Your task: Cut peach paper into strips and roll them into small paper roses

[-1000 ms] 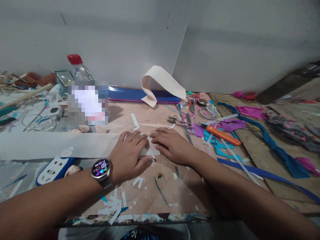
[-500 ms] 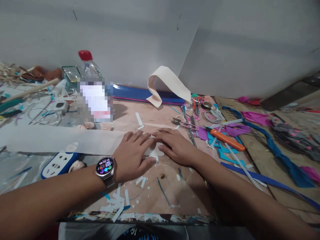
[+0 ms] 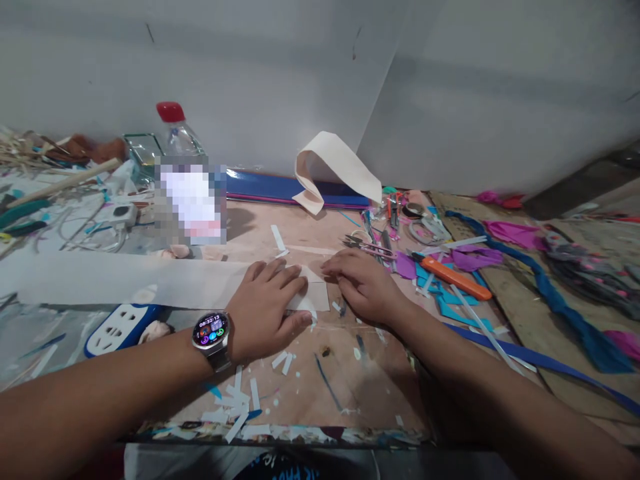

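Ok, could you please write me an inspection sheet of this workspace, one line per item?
Surface: worktable, pinkish top with small spots.
Job's things: long white paper strip lying flat, running left from the hands.
Clutter: paper scraps, orange knife, scissors, bottle, curled paper band, blue and purple offcuts.
Grippers: left hand flat on the strip, watch on wrist; right hand at its end, fingers bent, grip unclear.
Cables: white cable at far left; power strip near the paper.
Surroundings: plain grey wall behind.

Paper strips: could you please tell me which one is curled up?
The cream strip at the back: it loops upward, while the long white strip under the left hand lies flat.
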### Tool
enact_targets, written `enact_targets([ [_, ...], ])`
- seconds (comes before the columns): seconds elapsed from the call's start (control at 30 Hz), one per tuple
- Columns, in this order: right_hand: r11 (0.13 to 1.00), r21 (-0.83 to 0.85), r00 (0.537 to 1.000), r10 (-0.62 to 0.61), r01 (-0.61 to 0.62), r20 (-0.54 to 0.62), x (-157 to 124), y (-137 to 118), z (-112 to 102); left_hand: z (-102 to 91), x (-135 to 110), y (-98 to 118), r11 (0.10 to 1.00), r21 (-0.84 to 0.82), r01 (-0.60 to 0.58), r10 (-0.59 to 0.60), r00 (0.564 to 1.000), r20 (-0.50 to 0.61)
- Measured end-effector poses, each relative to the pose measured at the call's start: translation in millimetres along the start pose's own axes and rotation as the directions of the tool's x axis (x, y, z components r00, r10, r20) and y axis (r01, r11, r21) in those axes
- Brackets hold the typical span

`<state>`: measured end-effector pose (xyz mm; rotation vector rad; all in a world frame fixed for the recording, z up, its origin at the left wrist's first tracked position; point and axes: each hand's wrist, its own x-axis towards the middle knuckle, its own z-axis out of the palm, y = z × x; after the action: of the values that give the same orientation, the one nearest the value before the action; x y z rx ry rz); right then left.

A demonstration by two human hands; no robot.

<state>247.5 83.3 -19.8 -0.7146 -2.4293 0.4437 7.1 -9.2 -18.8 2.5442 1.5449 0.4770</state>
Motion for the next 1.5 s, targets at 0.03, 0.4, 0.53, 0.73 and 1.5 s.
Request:
enact_targets([
  [0.03, 1.000, 0.008, 1.000, -0.023, 0.023, 0.010, -0.4, 0.2, 0.5, 0.0, 0.0, 0.1, 1.000, 0.002, 0.001, -0.001, 1.000, 0.001],
  [0.4, 0.999, 0.026, 0.991, -0.025, 0.022, 0.131, 0.0, -5.7, 2.1, 2.8, -1.2, -1.4, 1.000, 0.010, -0.003, 0.003, 1.000, 0.007],
  [0.53, 0.999, 0.052, 0.988, -0.005, -0.003, 0.152, -0.2, -8.0, 2.5, 4.0, -1.1, -2.0, 1.000, 0.014, -0.008, 0.008, 1.000, 0.007],
  [0.73, 0.998, -0.005, 0.959, 0.062, -0.064, 0.276, -0.1, -17.8, 1.3, 2.6, -0.4, -1.8, 0.999, 0.020, -0.027, 0.027, 1.000, -0.003],
  [1.5, 0.943, 0.239, 0.973, 0.229, -0.231, 0.036, -4.8, -5.6, 9.7, 0.2, -0.6, -0.4, 0.999, 0.033, -0.036, 0.036, 0.999, -0.001],
])
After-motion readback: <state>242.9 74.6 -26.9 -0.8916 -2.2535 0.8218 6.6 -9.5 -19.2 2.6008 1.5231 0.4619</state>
